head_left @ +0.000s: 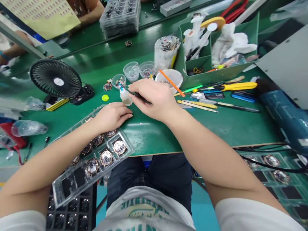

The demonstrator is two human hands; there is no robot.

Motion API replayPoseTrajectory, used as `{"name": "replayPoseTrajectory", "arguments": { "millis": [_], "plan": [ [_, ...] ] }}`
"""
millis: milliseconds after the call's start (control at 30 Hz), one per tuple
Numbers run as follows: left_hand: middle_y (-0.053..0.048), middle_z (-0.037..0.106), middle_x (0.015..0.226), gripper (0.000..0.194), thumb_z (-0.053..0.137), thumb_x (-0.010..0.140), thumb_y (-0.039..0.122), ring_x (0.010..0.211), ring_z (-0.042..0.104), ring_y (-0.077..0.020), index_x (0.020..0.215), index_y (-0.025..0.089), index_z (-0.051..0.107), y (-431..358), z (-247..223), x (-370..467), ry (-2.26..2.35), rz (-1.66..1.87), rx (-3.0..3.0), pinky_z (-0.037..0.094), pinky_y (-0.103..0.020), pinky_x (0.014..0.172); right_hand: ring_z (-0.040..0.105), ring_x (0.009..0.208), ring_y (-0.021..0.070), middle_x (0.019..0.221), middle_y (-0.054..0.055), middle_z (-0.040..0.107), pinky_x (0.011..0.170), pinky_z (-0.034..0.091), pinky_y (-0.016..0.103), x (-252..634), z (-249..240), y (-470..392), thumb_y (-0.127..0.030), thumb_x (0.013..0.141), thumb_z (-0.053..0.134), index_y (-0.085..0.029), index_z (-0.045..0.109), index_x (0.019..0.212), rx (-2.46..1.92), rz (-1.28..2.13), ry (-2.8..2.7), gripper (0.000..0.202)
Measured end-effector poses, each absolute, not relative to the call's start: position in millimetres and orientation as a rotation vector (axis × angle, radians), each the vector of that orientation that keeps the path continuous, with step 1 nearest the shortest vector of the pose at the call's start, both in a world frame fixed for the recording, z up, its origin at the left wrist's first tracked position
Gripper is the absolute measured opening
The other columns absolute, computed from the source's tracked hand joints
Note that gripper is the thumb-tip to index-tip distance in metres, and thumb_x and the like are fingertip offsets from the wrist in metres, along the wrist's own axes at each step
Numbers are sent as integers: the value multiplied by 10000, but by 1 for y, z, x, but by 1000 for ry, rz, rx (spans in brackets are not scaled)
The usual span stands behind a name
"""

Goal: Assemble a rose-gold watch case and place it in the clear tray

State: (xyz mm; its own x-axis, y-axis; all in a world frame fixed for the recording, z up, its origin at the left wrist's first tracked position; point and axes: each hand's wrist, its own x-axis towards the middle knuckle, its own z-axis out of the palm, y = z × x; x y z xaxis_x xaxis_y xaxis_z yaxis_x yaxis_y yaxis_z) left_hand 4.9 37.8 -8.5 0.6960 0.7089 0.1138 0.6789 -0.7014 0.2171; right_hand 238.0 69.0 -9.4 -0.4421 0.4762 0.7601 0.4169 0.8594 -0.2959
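My right hand (154, 98) is closed around a slim dark tool (143, 98) that looks like tweezers. Its fingertips are at a small translucent bottle (125, 97) with a blue tip; I cannot tell whether they grip the bottle too. My left hand (112, 115) lies with curled fingers just below the bottle, thumb and fingertips close together over the green tabletop. Anything between those fingers is hidden. Under the left wrist a clear plastic tray (128, 146) holds several watch movements (106, 158), and it slants over the table's front edge.
Small clear cups (131, 71) stand beyond my hands, beside a white bowl (176, 77) with an orange stick. A black fan (56, 77) is at left. Tools, including a yellow-handled screwdriver (239, 86), lie at right before a green organizer box (204, 78). A person's arm shows at the back.
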Motion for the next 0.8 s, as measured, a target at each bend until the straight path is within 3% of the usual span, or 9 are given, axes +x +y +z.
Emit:
{"name": "replayPoseTrajectory", "arguments": {
  "millis": [167,367,567,800],
  "plan": [
    [-121,817,1081,356,492,1104,317,975,769,-260,1208,175,801,37,-10,-2,1159,239,2786,631,-413,868,746,1100,234,1151,95,786,937,584,366,239,-5,66,-266,1137,457,-171,688,1144,-707,131,-2142,249],
    [-74,798,926,296,565,1081,355,864,762,-234,1005,176,788,33,-1,-3,1263,223,2824,609,-362,778,735,1076,225,1146,91,782,905,556,346,237,-3,64,-273,1143,429,-171,684,1131,-735,147,-2181,275],
    [-112,791,946,350,469,1064,267,774,731,-258,1184,160,780,32,-3,32,1133,-9,3009,528,-381,665,729,1049,231,1102,79,769,880,555,363,239,-3,66,-296,1143,438,-173,684,1134,-813,131,-2162,275],
    [-100,732,776,345,474,1002,222,673,687,-250,1014,150,811,28,8,25,1117,-201,3132,420,-368,581,731,1051,243,1117,95,773,858,554,363,240,-2,66,-299,1139,441,-159,691,1142,-847,132,-2192,287]
  ]
}}
